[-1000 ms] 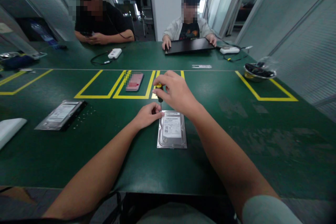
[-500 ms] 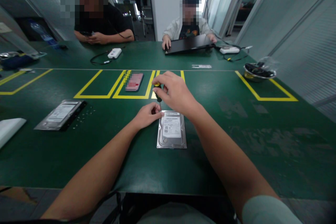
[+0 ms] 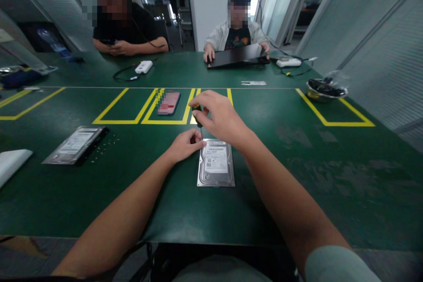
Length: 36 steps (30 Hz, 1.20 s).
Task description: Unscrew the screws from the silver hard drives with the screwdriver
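Note:
A silver hard drive (image 3: 216, 163) with a white label lies flat on the green table in front of me. My right hand (image 3: 214, 112) holds a small screwdriver (image 3: 197, 116) with a dark handle and a yellow-marked top, roughly upright. Its thin shaft meets the drive's far left corner; the tip's contact is too small to make out. At that same corner my left hand (image 3: 188, 144) is closed, thumb on the drive's edge and fingers curled beside the shaft. Left of my hands rests a second hard drive (image 3: 77, 144), with several tiny screws (image 3: 102, 147) scattered beside it.
A phone (image 3: 168, 103) lies inside yellow tape marks beyond my hands. A bowl of dark items (image 3: 327, 90) stands at the far right, a white object (image 3: 13, 163) at the left edge. Across the table sit two people, one holding a dark flat panel (image 3: 239, 56).
My right hand's fingers have shifted slightly around the top of the screwdriver, and its handle leans a little more to the left. My left hand and the drive stay in place.

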Available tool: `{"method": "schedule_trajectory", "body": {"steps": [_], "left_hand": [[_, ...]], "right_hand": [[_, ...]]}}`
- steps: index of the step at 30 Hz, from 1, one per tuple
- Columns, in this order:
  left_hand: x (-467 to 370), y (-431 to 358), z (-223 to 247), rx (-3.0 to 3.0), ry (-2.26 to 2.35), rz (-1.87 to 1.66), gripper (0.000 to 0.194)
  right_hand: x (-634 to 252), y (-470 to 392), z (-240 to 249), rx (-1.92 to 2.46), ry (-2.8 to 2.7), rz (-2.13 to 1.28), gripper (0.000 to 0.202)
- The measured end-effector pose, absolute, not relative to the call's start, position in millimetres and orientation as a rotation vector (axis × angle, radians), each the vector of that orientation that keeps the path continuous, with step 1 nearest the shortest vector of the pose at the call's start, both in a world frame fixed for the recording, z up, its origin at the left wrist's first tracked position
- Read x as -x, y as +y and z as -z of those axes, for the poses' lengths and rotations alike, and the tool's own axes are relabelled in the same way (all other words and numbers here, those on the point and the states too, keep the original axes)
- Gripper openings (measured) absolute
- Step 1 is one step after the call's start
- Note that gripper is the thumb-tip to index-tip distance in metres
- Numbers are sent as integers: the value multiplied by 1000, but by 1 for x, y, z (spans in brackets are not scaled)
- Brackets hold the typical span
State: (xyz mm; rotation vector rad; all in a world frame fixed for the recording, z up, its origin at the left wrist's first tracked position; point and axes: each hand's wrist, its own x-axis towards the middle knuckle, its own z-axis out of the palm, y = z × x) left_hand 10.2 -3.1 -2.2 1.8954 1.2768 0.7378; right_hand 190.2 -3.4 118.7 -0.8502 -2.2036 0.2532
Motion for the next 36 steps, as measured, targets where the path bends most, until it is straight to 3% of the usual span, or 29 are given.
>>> {"method": "schedule_trajectory", "body": {"steps": [3, 8, 13, 19, 25, 31, 36], "left_hand": [[-10, -3, 2, -1897, 1265, -734, 27], [-10, -3, 1, -1902, 1279, -726, 28], [-10, -3, 2, -1897, 1272, -737, 28], [-10, -3, 1, -1889, 1280, -741, 29], [-11, -3, 2, -1907, 1269, -740, 30], [-10, -3, 3, -1900, 1288, -726, 30], [-11, -3, 2, -1885, 1282, -728, 30]], "right_hand": [[-190, -3, -118, 877, -2165, -245, 14], [-191, 0, -116, 833, -2182, -237, 26], [-190, 0, -116, 859, -2143, -255, 14], [-190, 0, -116, 855, -2191, -252, 30], [-189, -2, -114, 853, -2123, -261, 15], [-189, 0, -114, 809, -2179, -252, 26], [-189, 2, -112, 830, -2127, -253, 14]]}}
